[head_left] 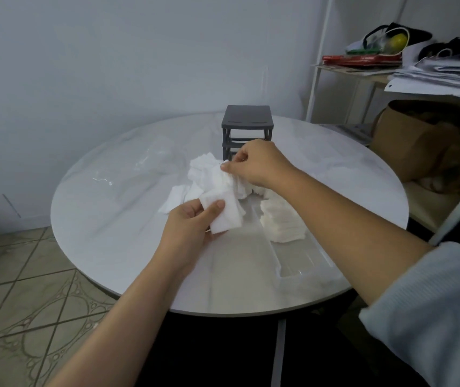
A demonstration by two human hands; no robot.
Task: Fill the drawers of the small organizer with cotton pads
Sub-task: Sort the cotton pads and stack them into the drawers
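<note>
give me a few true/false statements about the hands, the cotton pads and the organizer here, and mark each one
1. The left hand holds a small stack of pads. True.
2. The right hand is empty. False: it pinches a pad at the loose pile.
3. The organizer frame stands on the table beyond the loose pile. True.
4. The organizer frame is white. False: it is dark grey.
5. A clear drawer on the table holds a pad stack. True.
</note>
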